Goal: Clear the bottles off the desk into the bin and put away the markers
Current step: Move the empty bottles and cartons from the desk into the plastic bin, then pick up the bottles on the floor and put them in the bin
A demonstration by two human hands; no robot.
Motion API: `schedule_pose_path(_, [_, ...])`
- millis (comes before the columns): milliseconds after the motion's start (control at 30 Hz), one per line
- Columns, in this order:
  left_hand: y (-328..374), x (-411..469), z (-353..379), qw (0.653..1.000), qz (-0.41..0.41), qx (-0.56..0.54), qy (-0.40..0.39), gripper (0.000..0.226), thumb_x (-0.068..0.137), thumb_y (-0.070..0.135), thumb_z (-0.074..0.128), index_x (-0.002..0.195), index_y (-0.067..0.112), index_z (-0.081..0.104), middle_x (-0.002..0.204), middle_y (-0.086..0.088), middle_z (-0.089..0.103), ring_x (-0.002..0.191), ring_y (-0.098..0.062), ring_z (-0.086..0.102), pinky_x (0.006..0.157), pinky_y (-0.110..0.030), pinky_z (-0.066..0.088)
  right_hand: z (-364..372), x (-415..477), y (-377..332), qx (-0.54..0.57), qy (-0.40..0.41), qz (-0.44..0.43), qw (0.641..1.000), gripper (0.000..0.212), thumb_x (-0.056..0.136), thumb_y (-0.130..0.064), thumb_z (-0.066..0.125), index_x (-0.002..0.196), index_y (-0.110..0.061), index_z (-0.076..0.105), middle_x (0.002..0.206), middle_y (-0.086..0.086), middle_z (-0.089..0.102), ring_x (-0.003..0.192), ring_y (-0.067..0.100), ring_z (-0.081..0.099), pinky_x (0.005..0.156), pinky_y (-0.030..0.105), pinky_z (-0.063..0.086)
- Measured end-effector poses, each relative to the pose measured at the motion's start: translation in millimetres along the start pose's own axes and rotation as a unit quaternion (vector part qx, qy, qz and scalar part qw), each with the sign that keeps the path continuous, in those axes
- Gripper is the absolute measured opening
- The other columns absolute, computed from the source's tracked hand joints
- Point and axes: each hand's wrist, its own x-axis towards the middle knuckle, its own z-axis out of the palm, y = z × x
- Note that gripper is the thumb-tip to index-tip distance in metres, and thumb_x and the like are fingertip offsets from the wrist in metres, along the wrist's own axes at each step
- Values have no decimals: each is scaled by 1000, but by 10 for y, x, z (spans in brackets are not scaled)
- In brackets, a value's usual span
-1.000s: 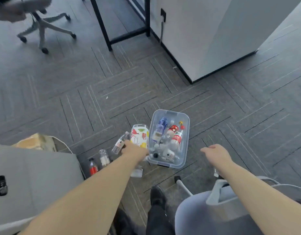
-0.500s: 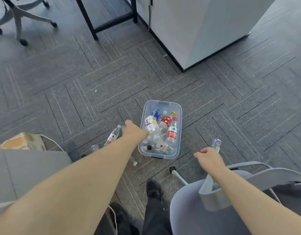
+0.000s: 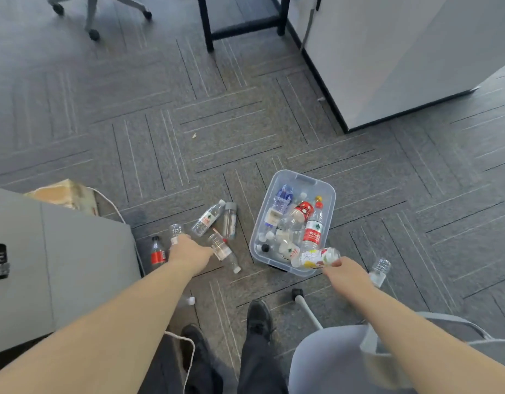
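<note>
Your right hand [image 3: 346, 271] touches a bottle [image 3: 316, 257] lying over the near rim of the bin [image 3: 302, 176], likely to tip it in. Your left hand [image 3: 190, 253] reaches the floor bottles [image 3: 207, 218]. I cannot tell either grip.

My one view comes from the wide-angle camera on the person's head. It faces forward and steeply down onto the grey patterned carpet floor [image 3: 217, 123], well above it. Both forearms enter from the bottom edge, with the left hand [image 3: 188, 253] and right hand [image 3: 345, 270] mid-frame. The black shoes [image 3: 259, 317] sit directly beneath.
</note>
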Motion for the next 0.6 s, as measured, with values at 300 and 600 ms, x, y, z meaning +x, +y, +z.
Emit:
schedule_pose_path(300, [-1450, 514, -270, 991, -122, -51, 24, 56, 86, 20, 65, 133, 0, 42, 127, -20, 54, 109, -34, 54, 82, -33, 42, 1105, 231, -708, -144, -81, -73, 984, 30, 84, -13, 51, 59, -14, 36, 59, 3, 40, 55, 19, 35, 50, 29, 23])
schedule_pose_path(600, [-2715, 1731, 454, 972, -214, -99, -8, 62, 87, 26, 60, 140, 4, 35, 133, -20, 49, 116, -35, 53, 84, -35, 44, 2936, 977, -903, -296, -188, -114, 930, 27, 90, -20, 50, 107, -3, 63, 96, 8, 60, 96, 28, 57, 76, 29, 39])
